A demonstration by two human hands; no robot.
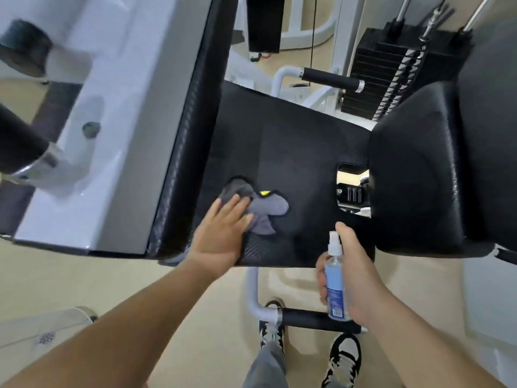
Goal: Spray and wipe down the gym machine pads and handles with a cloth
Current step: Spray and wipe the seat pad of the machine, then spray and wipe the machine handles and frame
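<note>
The left hand (223, 233) presses a grey cloth (260, 211) flat on the black seat pad (293, 141), fingers (237, 208) spread. The right hand (355, 275) is wrapped around a spray bottle (335, 284), forefinger on the nozzle. Seat wiping looks underway; the back pad (419, 169) and handles (330, 78) probably remain.

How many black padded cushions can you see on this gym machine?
3: the flat seat pad under the cloth, an upright pad along its left edge, and a rounded pad on the right. Others may be hidden outside the view.
</note>
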